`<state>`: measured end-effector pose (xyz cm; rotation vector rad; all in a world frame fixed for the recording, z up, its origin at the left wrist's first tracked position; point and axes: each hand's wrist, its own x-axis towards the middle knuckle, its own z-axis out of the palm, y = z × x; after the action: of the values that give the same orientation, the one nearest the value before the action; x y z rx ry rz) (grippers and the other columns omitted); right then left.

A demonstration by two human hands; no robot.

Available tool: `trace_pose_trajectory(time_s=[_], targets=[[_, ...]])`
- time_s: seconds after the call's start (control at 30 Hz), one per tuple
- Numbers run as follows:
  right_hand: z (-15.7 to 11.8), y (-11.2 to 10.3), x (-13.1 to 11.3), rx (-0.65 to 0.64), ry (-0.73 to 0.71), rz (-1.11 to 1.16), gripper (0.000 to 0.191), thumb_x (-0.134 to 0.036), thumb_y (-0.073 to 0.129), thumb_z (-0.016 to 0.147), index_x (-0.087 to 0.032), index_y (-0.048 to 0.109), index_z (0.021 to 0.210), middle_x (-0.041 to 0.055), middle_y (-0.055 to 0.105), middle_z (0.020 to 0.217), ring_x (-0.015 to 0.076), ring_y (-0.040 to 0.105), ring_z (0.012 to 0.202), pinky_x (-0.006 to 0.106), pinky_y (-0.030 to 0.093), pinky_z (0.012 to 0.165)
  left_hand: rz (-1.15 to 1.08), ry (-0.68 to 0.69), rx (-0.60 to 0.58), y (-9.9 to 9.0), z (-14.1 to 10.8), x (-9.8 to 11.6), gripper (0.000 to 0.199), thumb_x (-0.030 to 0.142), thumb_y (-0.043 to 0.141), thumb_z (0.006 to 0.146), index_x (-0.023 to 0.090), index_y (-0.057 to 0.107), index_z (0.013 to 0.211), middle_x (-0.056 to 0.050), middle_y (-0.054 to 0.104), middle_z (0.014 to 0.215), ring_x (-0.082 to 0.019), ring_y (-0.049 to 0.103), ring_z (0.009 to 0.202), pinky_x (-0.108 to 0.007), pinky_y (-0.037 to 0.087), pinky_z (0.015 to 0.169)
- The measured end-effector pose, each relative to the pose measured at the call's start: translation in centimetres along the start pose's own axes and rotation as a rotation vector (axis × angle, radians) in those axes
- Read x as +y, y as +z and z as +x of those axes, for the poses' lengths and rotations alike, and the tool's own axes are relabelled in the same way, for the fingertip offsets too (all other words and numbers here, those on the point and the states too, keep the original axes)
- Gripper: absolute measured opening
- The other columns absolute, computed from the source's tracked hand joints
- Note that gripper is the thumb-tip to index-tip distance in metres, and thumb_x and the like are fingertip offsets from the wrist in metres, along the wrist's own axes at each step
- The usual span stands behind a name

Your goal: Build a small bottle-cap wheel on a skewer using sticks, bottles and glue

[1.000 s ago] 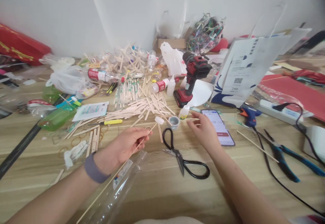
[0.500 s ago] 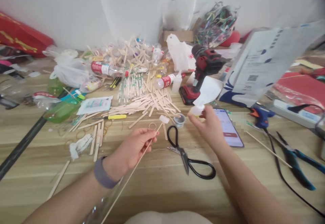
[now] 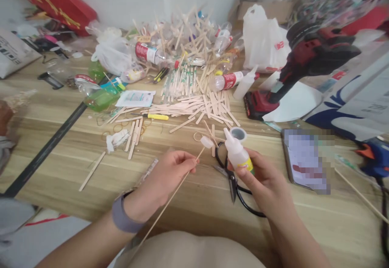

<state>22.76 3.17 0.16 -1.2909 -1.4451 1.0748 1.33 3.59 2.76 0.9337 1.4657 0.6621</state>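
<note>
My left hand pinches a thin wooden stick just below its upper end. A small whitish translucent piece sits at the tip of that stick. In my right hand is a small white glue bottle with a yellow label, its pointed nozzle tilted up and to the left. Black-handled scissors lie on the table under and beside the right hand, which hides part of them. Just behind the bottle stands a small round grey container.
Flat wooden sticks lie heaped mid-table, with a yellow-handled tool to their left. A red and black cordless drill stands at right. Nearby are a phone, a glue gun and plastic bottles.
My right hand has lifted the glue bottle and brought it nearer the stick's tip; the bottle now shows clearly. My left hand still holds the stick. The camera view has shifted.
</note>
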Motion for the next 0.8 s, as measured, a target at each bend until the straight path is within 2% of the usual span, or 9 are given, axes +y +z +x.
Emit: trace_pose_trajectory(time_s=[0.17,0.27,0.43,0.63,0.73,0.8], targets=[[-0.3,0.2,0.6,-0.056,0.041,0.06,0.039,-0.053,0.071,0.076,-0.027,0.067,0.105,0.0058,0.073,0.096,0.0254,0.067,0.085,0.037,0.052,0.076,-0.115,-0.058,0.048,-0.1,-0.2,-1.4,0.016,0.035,0.067,0.073,0.019,0.068,0.069,0.002,0.061,0.068,-0.015,0.052,0.07,-0.025,0.036,0.067],[-0.6,0.3,0.7,-0.08,0.034,0.074,0.042,-0.054,0.071,0.075,-0.027,0.068,0.106,0.0058,0.073,0.092,0.0251,0.067,0.084,0.036,0.053,0.075,-0.153,-0.046,0.012,0.0,0.2,-1.4,0.018,0.037,0.069,0.072,0.019,0.067,0.067,0.002,0.06,0.067,-0.014,0.051,0.068,-0.025,0.036,0.066],[-0.6,0.1,0.7,-0.08,0.035,0.104,0.037,-0.054,0.071,0.076,-0.026,0.069,0.101,0.004,0.071,0.079,0.0236,0.066,0.079,0.035,0.053,0.074,-0.113,0.0,-0.118,0.8,2.0,0.0,0.019,0.037,0.068,0.073,0.02,0.065,0.065,0.002,0.057,0.064,-0.013,0.047,0.063,-0.025,0.033,0.061],[-0.4,-0.4,1.4,-0.025,0.052,0.152,0.038,-0.051,0.072,0.077,-0.026,0.067,0.105,0.0043,0.069,0.082,0.0213,0.064,0.074,0.036,0.053,0.073,-0.033,0.083,-0.288,1.2,5.7,3.3,0.024,0.033,0.066,0.068,0.019,0.057,0.051,0.003,0.05,0.055,-0.012,0.041,0.055,-0.026,0.03,0.058],[-0.4,-0.4,1.7,-0.011,0.074,0.203,0.038,-0.049,0.074,0.076,-0.027,0.063,0.106,0.004,0.07,0.087,0.0194,0.063,0.071,0.033,0.052,0.069,-0.019,0.079,-0.315,0.8,6.4,3.9,0.021,0.035,0.067,0.068,0.019,0.06,0.055,0.003,0.051,0.056,-0.011,0.04,0.054,-0.026,0.029,0.055],[-0.5,-0.3,1.8,0.011,0.094,0.235,0.037,-0.049,0.075,0.075,-0.028,0.061,0.102,0.003,0.069,0.087,0.0179,0.062,0.069,0.03,0.051,0.065,-0.057,0.05,-0.279,0.5,6.1,3.5,0.02,0.035,0.068,0.068,0.019,0.062,0.058,0.002,0.054,0.058,-0.011,0.042,0.055,-0.025,0.028,0.054]])
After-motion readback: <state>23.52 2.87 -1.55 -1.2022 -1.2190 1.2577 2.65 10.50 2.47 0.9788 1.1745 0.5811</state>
